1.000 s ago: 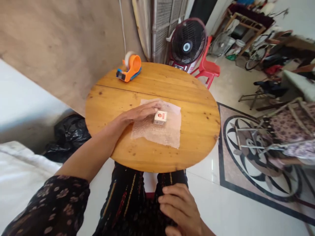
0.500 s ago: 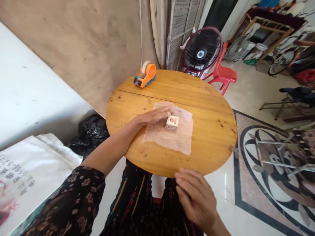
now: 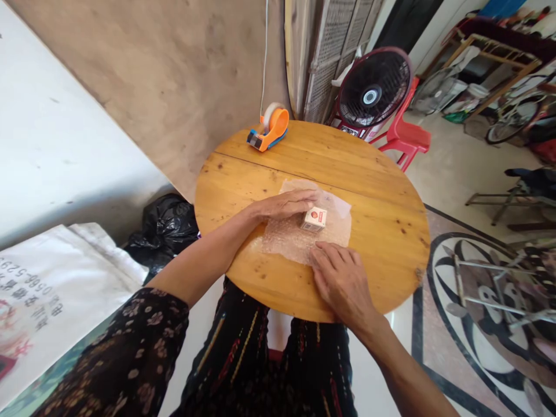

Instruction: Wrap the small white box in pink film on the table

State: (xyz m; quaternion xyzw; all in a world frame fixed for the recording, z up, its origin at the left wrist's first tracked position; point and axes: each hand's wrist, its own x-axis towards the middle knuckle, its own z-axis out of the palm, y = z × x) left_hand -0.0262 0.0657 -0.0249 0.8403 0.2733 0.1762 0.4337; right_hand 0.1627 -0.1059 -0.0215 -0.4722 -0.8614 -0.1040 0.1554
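A small white box [image 3: 314, 219] with a red mark on top sits on a sheet of bubble wrap [image 3: 286, 240], which lies flat on the round wooden table. Just beyond the box on its left, my left hand [image 3: 286, 204] rests on the wrap with fingers stretched out, close to the box; whether they touch it I cannot tell. My right hand [image 3: 341, 278] is at the near right edge of the wrap, fingers extended over it and slightly bent. Neither hand grips anything.
An orange and blue tape dispenser [image 3: 271, 128] stands at the far left of the wooden table [image 3: 382, 226]. Behind the table are a fan [image 3: 374, 87] and a red plastic chair [image 3: 408, 136]. Black bags [image 3: 167, 231] and a white sack [image 3: 65, 278] lie on the left.
My right hand has moved forward from the table's near edge onto the near edge of the bubble wrap. My left hand stays beside the box. The view has shifted a little.
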